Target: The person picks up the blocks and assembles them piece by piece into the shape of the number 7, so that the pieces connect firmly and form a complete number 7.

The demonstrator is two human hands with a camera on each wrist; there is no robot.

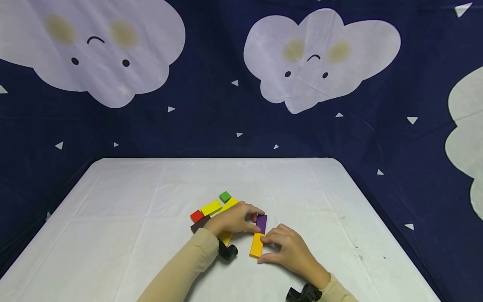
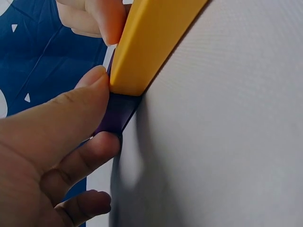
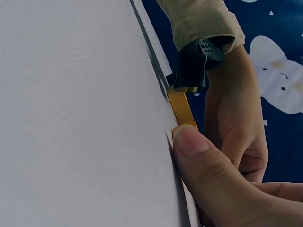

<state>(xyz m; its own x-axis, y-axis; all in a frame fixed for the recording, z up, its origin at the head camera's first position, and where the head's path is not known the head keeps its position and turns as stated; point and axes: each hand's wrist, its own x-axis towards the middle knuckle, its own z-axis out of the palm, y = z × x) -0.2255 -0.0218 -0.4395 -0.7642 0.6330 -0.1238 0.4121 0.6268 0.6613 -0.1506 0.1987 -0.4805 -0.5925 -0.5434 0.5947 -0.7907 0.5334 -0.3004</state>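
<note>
A purple block (image 1: 261, 224) and an orange-yellow block (image 1: 256, 246) lie end to end on the white table, touching. My left hand (image 1: 235, 219) pinches the purple block between thumb and fingers. The orange-yellow block is held by its two ends in my right hand (image 1: 288, 248), with the thumb at the near end. Up close in the left wrist view, the orange-yellow block (image 2: 149, 47) meets the purple block (image 2: 116, 113) end on. In the right wrist view the right thumb (image 3: 191, 141) covers most of the block it presses.
Left of the hands lie a red block (image 1: 197, 216), a dark brown block (image 1: 200, 224), a green block (image 1: 225, 196) and several yellow blocks (image 1: 211, 208). My left forearm partly hides a yellow block (image 1: 226, 238). Behind the table (image 1: 151, 188) hangs a dark blue cloud-print cloth (image 1: 211, 126).
</note>
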